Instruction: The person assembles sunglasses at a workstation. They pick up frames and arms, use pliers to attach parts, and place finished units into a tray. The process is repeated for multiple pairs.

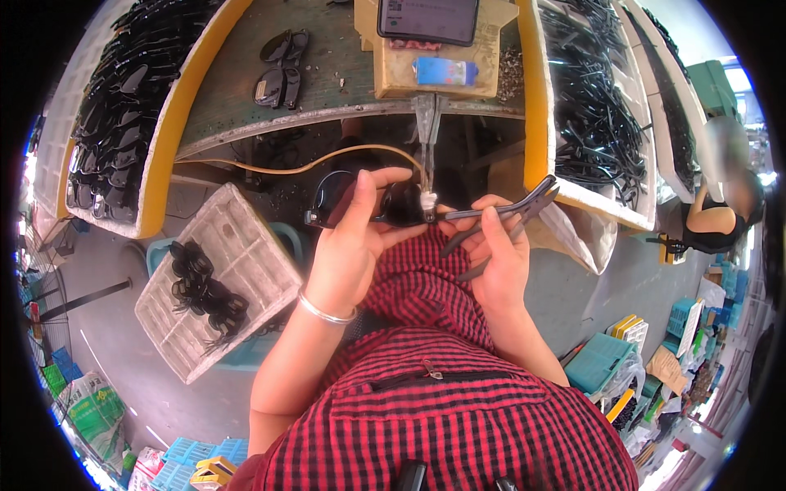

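**Sunglasses Pinched at the Post, Pliers Resting in the Same Grip**

The sunglasses [332, 200] sit just above centre, towards 12 o'clock, their right-hand end at the pale tip of an upright post [427, 199]. The left hand [348, 245] pinches the frame between thumb and fingers; the right hand [503, 262] has its fingers closed around dark pliers [528, 209], jaws pointing to 2 o'clock, with thumb and forefinger near the hinge end. Whether those fingertips also grip a small part cannot be told.

The likeliest trouble is a slip: the left thumb lies close to the lens, so a shifting hold could smudge it, and a pull against the post could scratch or strain the hinge. Pliers shared with fine finger work might knock the frame. A dropped small part could be lost in the dark gap below the tabletop [221, 98].

No lettering shows on the sunglasses. At 12 o'clock, a phone-like screen [430, 18] carries tiny lines of text, and a blue carton [442, 71] bears print too small to trust. At 8 o'clock, a green-and-white sack [94, 409] is printed too.
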